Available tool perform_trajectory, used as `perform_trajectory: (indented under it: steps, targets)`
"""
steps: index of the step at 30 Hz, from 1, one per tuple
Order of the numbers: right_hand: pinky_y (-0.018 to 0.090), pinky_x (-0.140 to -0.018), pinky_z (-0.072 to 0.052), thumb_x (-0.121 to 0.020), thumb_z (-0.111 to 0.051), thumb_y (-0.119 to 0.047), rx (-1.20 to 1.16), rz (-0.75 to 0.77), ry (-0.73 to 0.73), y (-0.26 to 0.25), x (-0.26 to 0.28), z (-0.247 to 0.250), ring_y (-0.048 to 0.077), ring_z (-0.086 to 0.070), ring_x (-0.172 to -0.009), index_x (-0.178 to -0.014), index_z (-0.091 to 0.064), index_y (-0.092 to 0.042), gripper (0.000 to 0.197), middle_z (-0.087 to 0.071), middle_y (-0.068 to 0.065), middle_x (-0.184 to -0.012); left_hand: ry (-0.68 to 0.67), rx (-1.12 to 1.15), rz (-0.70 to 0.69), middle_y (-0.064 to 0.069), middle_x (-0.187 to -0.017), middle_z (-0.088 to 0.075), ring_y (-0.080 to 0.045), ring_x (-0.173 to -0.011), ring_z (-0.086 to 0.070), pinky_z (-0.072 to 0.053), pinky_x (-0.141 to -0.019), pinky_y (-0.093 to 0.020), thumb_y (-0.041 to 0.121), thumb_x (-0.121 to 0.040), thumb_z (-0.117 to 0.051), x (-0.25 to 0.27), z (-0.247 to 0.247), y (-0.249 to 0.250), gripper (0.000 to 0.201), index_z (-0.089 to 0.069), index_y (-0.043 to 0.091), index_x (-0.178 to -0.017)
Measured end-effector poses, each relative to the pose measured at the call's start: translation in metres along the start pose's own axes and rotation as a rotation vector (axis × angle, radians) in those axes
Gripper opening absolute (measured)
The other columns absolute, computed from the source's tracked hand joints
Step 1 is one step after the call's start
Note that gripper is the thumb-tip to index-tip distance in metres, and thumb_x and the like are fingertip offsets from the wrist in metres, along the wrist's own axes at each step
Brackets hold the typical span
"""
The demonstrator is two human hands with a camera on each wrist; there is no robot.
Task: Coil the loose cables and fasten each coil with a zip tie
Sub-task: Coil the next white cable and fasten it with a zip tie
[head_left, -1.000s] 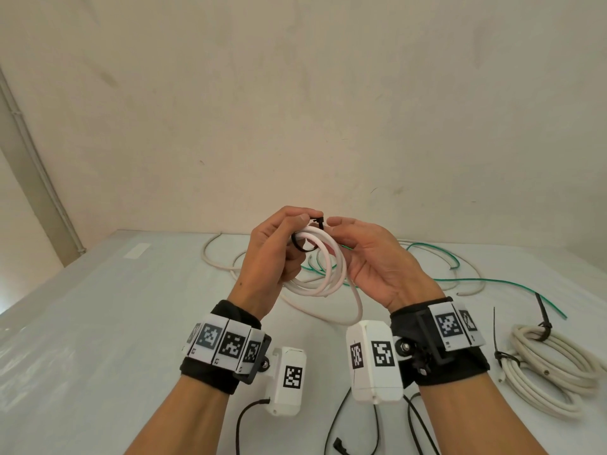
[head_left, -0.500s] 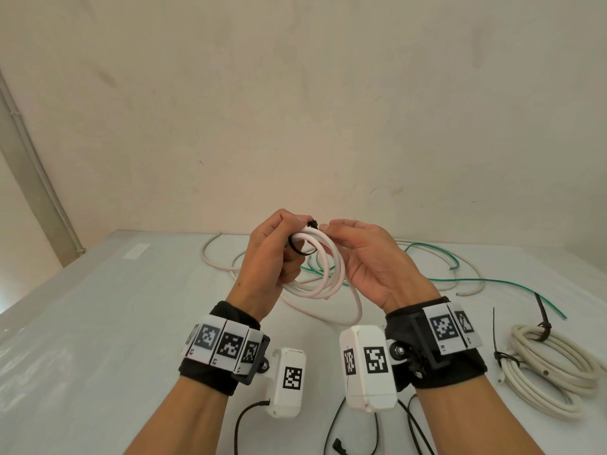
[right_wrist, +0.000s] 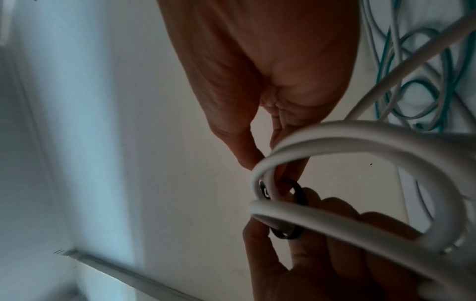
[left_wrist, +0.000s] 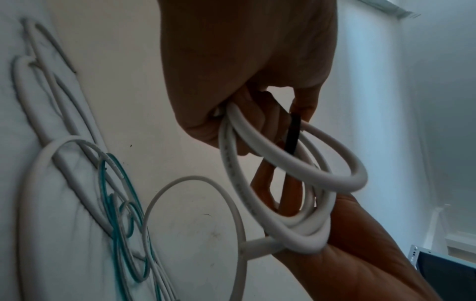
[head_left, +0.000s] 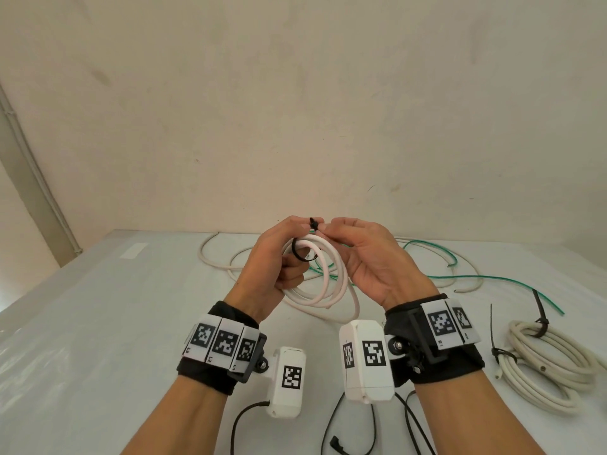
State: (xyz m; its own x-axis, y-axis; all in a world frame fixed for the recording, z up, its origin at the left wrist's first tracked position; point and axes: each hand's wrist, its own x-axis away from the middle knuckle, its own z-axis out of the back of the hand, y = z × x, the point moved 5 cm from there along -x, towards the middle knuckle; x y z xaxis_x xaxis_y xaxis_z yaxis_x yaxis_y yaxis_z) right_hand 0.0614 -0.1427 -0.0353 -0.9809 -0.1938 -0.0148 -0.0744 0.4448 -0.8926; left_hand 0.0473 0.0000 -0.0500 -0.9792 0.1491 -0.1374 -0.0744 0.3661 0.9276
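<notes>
step: we judge we're mid-fasten on the white coil (head_left: 320, 274); black zip tie (head_left: 303, 254) already looped round its top strands, loop not yet snug.
L hand: our left hand (head_left: 274, 257) has its grip closed on the coil's top, fingers curled round the strands; thumb + forefinger also meet at the tie's head up top.
R hand: our right hand (head_left: 371, 257) has a narrow pinch grip on the tie end (head_left: 313, 223), fingertips right beside the L ones.
coil pos: held in air between both hands, above the surface (head_left: 98, 323), in front of the loose cable heap.
coil look: a few smooth white rounds, roughly even, one free end hanging off the bottom twd the surface; strands spread a bit in the L wrist view, so bundle isn't tight.
tie look: thin black band, open ring w/ slack, sits near coil's top.
next: we'd say pull the tail thru the head while L hand keeps strands bunched, till ring cinches; risk = a round slipping out before it bites.
rest: right of the coil, a cream coil (head_left: 551, 359) w/ two dark ties lies done; behind it, loose white cable (head_left: 213, 261) + green cable (head_left: 492, 279) not coiled yet.
</notes>
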Motion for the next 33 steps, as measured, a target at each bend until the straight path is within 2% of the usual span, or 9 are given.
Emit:
perform_trajectory:
  steps: [5, 9, 12, 14, 16, 17, 21, 23, 33]
  targets:
    - [0.028, -0.065, -0.059, -0.094, -0.070, -0.009, 0.128, 0.064, -0.017, -0.004, 0.006, -0.008, 0.024, -0.071, -0.074, -0.119, -0.063, 0.003, 0.029, -0.073, 0.016, -0.091, 0.033, -0.114, -0.054, -0.005, -0.069, -0.030, -0.013, -0.049, -0.013, -0.009, -0.043, -0.025, 0.018, -0.098, -0.053, 0.002, -0.003, 0.005, 0.023, -0.055, 0.022, -0.075]
    - [0.034, -0.073, -0.058, -0.090, -0.079, -0.029, 0.499, 0.224, 0.000, -0.015, 0.011, -0.015, 0.025, -0.073, -0.074, -0.101, -0.065, -0.008, 0.027, -0.077, 0.016, -0.088, 0.044, -0.263, -0.130, -0.001, -0.062, -0.036, -0.012, -0.046, -0.019, -0.016, -0.042, -0.021, 0.012, -0.099, -0.055, 0.004, -0.002, 0.010, 0.018, -0.058, 0.019, -0.083]
    - [0.043, -0.082, -0.062, -0.088, -0.080, -0.030, 0.680, 0.303, 0.051, -0.018, 0.010, -0.013, 0.027, -0.076, -0.074, -0.092, -0.070, -0.016, 0.018, -0.077, 0.011, -0.081, 0.052, -0.411, -0.192, 0.004, -0.053, -0.045, -0.008, -0.042, -0.029, -0.026, -0.042, -0.016, 0.008, -0.100, -0.057, 0.005, -0.004, 0.014, 0.010, -0.058, 0.009, -0.089]
    - [0.050, -0.088, -0.062, -0.089, -0.078, -0.027, 0.707, 0.300, 0.049, -0.018, 0.009, -0.010, 0.030, -0.077, -0.078, -0.089, -0.072, -0.017, 0.012, -0.077, 0.010, -0.079, 0.067, -0.500, -0.240, -0.006, -0.056, -0.053, -0.007, -0.043, -0.035, -0.031, -0.045, -0.014, 0.008, -0.099, -0.060, 0.005, -0.005, 0.016, 0.008, -0.059, 0.001, -0.094]
    - [0.050, -0.087, -0.062, -0.089, -0.078, -0.023, 0.734, 0.298, 0.034, -0.019, 0.008, -0.006, 0.029, -0.078, -0.078, -0.088, -0.073, -0.015, 0.010, -0.078, 0.011, -0.078, 0.061, -0.573, -0.268, -0.024, -0.065, -0.059, -0.010, -0.047, -0.040, -0.034, -0.050, -0.016, 0.012, -0.098, -0.063, 0.004, -0.004, 0.017, 0.009, -0.062, 0.003, -0.094]
    - [0.049, -0.086, -0.063, -0.089, -0.078, -0.022, 0.753, 0.298, 0.026, -0.020, 0.008, -0.005, 0.028, -0.078, -0.077, -0.089, -0.073, -0.014, 0.009, -0.078, 0.011, -0.078, 0.058, -0.604, -0.272, -0.025, -0.066, -0.059, -0.012, -0.050, -0.041, -0.035, -0.052, -0.017, 0.014, -0.097, -0.065, 0.003, -0.003, 0.016, 0.009, -0.062, 0.006, -0.093]
    - [0.040, -0.077, -0.066, -0.087, -0.081, -0.022, 0.879, 0.339, 0.020, -0.026, 0.010, -0.003, 0.019, -0.078, -0.073, -0.087, -0.074, -0.014, 0.010, -0.078, 0.008, -0.076, 0.063, -0.718, -0.282, 0.009, -0.054, -0.057, -0.006, -0.049, -0.043, -0.034, -0.051, -0.014, 0.020, -0.096, -0.067, 0.001, -0.004, 0.011, 0.011, -0.064, 0.011, -0.091]
    - [0.036, -0.071, -0.065, -0.086, -0.082, -0.023, 0.966, 0.395, 0.044, -0.030, 0.010, -0.002, 0.013, -0.076, -0.069, -0.084, -0.075, -0.014, 0.011, -0.077, 0.003, -0.074, 0.079, -0.746, -0.291, 0.017, -0.051, -0.057, -0.001, -0.048, -0.045, -0.034, -0.052, -0.011, 0.022, -0.096, -0.068, 0.000, -0.005, 0.009, 0.012, -0.066, 0.011, -0.092]
    - [0.041, -0.075, -0.063, -0.086, -0.081, -0.028, 1.151, 0.453, 0.066, -0.030, 0.003, 0.000, 0.008, -0.074, -0.068, -0.080, -0.077, -0.018, 0.012, -0.076, -0.004, -0.069, 0.115, -0.790, -0.318, 0.021, -0.049, -0.059, 0.001, -0.045, -0.049, -0.034, -0.051, -0.010, 0.017, -0.095, -0.067, 0.001, -0.005, 0.007, 0.006, -0.066, 0.011, -0.095]
